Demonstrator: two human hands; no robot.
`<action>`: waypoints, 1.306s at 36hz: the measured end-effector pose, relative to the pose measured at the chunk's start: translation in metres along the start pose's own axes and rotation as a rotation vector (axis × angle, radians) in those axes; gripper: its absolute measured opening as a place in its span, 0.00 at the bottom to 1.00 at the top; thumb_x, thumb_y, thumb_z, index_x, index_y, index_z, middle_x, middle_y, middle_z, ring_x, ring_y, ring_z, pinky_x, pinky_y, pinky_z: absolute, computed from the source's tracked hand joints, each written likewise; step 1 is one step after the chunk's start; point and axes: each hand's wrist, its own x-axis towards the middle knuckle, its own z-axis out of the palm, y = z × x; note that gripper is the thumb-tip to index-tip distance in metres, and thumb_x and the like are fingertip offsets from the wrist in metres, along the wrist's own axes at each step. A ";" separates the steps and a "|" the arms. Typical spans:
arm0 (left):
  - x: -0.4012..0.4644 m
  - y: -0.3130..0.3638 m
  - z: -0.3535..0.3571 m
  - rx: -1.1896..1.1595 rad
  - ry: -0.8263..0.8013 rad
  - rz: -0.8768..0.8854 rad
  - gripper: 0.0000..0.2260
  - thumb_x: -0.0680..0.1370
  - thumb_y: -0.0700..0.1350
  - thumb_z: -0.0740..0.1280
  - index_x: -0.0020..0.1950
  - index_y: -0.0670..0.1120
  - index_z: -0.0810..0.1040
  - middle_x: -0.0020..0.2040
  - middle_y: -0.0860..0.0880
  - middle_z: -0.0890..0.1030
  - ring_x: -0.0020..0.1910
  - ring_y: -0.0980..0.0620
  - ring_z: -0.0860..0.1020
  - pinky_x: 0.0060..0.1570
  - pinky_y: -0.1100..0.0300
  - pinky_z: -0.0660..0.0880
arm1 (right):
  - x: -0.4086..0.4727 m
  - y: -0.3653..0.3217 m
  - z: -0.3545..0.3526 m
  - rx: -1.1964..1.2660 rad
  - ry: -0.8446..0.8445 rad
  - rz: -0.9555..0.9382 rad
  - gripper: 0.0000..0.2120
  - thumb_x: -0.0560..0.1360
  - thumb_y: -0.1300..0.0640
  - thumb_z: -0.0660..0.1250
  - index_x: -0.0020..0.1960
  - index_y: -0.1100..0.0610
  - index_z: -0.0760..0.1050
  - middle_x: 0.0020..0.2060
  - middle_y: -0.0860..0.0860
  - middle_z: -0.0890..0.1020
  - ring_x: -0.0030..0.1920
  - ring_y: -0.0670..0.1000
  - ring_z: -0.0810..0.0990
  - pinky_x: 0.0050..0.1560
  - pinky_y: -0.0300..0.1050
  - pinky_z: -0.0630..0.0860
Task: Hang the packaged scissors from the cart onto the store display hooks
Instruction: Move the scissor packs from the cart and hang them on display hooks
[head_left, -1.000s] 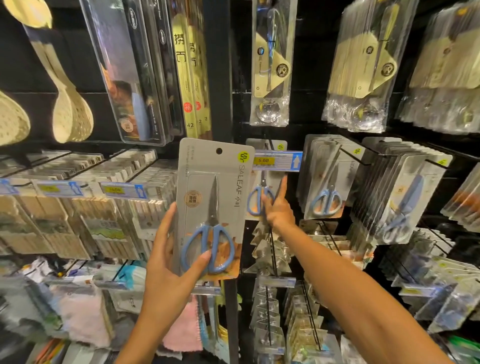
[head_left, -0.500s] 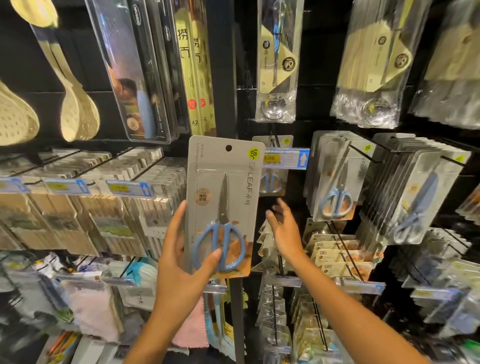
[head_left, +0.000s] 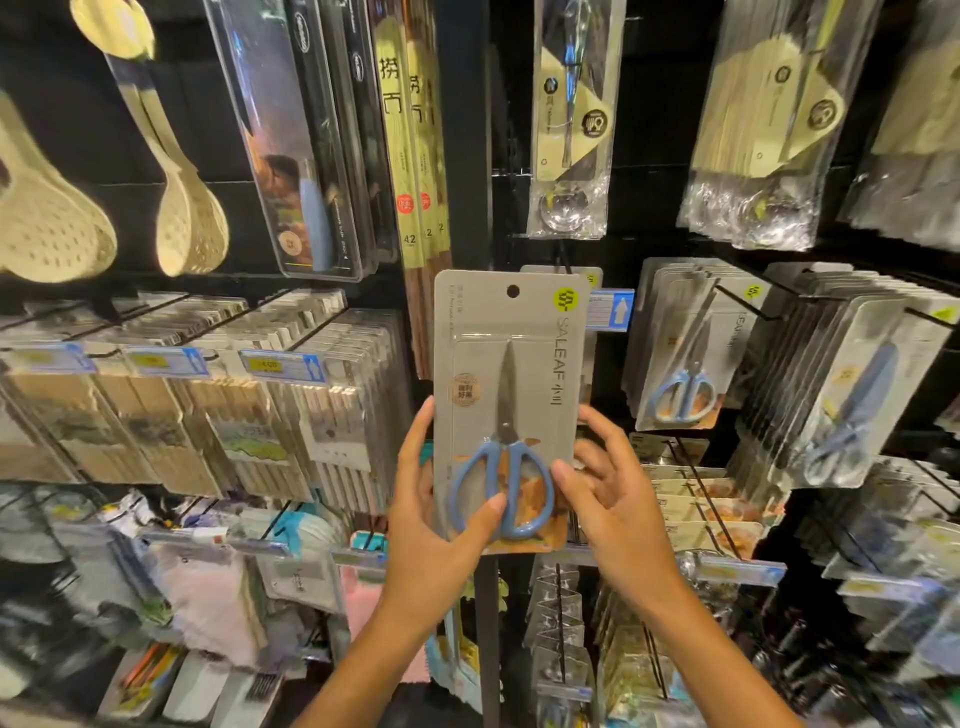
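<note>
Left hand (head_left: 426, 525) grips lower end of grey card blister pack of blue-handled scissors (head_left: 506, 410), thumb across handles; right hand (head_left: 613, 499) pinches pack's right edge. Pack held upright before black display upright, long axis vertical, blades up. Round hang hole (head_left: 512, 291) at top, well above both grips. Target black wire hook (head_left: 563, 260) just beside hole, up-right; right hand nearer.

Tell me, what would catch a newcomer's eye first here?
Dead centre, a grey card with blue-handled scissors is held up by the left hand and right hand, one at each lower edge. To the right hang more scissor packs on hooks; at upper left hang pale slotted spoons.
</note>
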 end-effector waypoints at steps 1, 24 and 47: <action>0.000 0.000 0.000 -0.006 -0.011 -0.007 0.42 0.75 0.32 0.73 0.81 0.56 0.56 0.75 0.63 0.69 0.73 0.57 0.71 0.68 0.62 0.72 | -0.002 0.001 -0.001 -0.002 0.009 0.005 0.24 0.82 0.65 0.63 0.72 0.45 0.66 0.62 0.48 0.83 0.59 0.49 0.84 0.55 0.45 0.82; 0.098 0.024 -0.003 0.436 0.167 0.584 0.25 0.79 0.37 0.67 0.75 0.35 0.67 0.74 0.39 0.68 0.76 0.44 0.66 0.76 0.47 0.63 | -0.032 0.023 -0.055 -0.056 0.214 0.058 0.25 0.78 0.57 0.65 0.67 0.33 0.67 0.59 0.37 0.83 0.60 0.45 0.83 0.58 0.42 0.81; 0.154 -0.012 0.031 0.600 0.151 0.748 0.32 0.78 0.36 0.66 0.80 0.35 0.57 0.82 0.40 0.51 0.82 0.40 0.51 0.75 0.30 0.55 | 0.013 0.063 -0.044 -0.141 0.170 0.131 0.23 0.82 0.59 0.64 0.73 0.42 0.65 0.62 0.45 0.82 0.61 0.43 0.81 0.56 0.40 0.81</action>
